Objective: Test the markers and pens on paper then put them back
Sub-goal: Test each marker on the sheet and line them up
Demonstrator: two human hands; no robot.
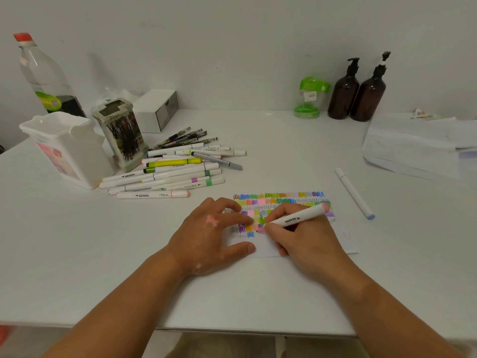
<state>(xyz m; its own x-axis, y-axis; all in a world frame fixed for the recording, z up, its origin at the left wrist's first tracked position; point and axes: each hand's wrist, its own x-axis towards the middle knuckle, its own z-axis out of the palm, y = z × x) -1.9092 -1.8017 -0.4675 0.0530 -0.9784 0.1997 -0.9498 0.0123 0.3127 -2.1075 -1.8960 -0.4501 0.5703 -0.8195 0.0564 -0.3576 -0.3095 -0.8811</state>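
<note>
Closest to us, our left hand (211, 228) lies flat, fingers (240, 217) spread, pinning the paper (265, 248) near the front edge of the tabletop (258, 293). Our right hand (307, 244) pinches the pink marker (296, 218), nib down-left on the swatches (281, 200), barrel running up-right. Whether the nib touches, we can't quite tell.

A white table (284, 151) is seen. On it are laid a sheet of paper (268, 248) filled with colour swatches, a heap of markers and pens (175, 166), a single blue-capped marker (355, 193), a white tub (69, 151), two brown pump bottles (343, 96) and stacked papers (413, 148).
</note>
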